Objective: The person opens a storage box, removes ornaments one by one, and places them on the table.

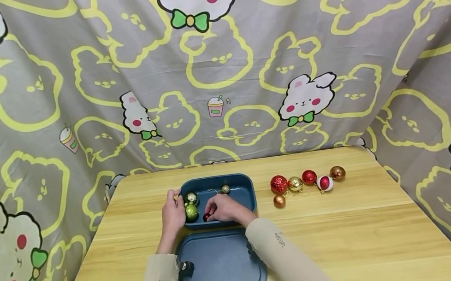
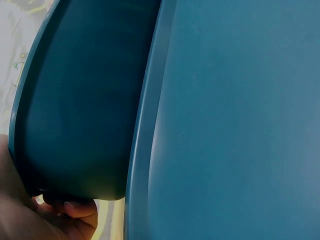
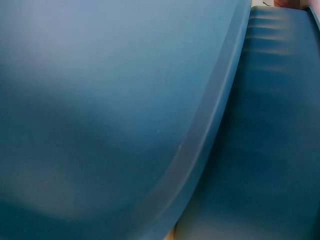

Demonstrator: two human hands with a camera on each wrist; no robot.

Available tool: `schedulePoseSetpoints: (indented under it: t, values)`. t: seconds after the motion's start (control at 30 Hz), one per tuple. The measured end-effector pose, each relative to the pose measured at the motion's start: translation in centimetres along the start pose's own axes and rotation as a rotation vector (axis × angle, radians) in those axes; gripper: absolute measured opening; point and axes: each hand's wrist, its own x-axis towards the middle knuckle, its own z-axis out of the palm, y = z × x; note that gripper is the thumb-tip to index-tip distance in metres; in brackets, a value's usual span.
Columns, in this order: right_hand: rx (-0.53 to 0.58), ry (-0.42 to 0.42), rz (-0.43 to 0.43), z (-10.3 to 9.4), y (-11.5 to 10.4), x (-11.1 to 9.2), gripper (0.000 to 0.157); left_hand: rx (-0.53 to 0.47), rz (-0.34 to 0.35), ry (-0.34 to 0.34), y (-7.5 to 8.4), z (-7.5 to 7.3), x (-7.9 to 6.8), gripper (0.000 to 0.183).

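Observation:
A dark blue rectangular box (image 1: pixel 250 192) stands uncovered on the table. My left hand (image 1: pixel 173 215) grips its left end; in the left wrist view that hand (image 2: pixel 35 217) has its fingers curled at the box wall (image 2: pixel 80 105). Inside the box, near its front wall, my right hand (image 1: pixel 224 208) pinches a small dark red bauble (image 1: pixel 206 217). A glittery green bauble (image 1: pixel 191 212) and a pale gold bauble (image 1: pixel 191 197) lie at the left end. Farther back sits a small gold bauble (image 1: pixel 225 189). In the right wrist view, the right hand's fingers are hidden.
The box's blue lid (image 1: pixel 221 268) lies flat in front of it, beneath the forearms. Right of the box are several baubles, among them a large red one (image 1: pixel 278 184), a gold one (image 1: pixel 295 183), a red-and-white one (image 1: pixel 324 183) and a small copper one (image 1: pixel 279 201). A patterned curtain (image 1: pixel 238 65) hangs behind the table.

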Motion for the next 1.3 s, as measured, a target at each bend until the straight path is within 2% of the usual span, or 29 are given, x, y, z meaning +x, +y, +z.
schedulePoseSetpoints:
  t: [0.3,0.63,1.3]
  values:
    - [-0.023,0.025,0.025,0.20,0.18,-0.09,0.010,-0.022,0.010,0.027,0.06,0.12,-0.14,0.023]
    - [-0.001,0.044,0.020,0.13,0.38,-0.12,0.009,-0.012,0.008,0.013,0.17,-0.02,-0.15,0.026]
    - [0.033,0.117,-0.042,-0.76,0.40,-0.59,0.010,0.003,-0.006,-0.015,0.51,-0.21,-0.36,0.025]
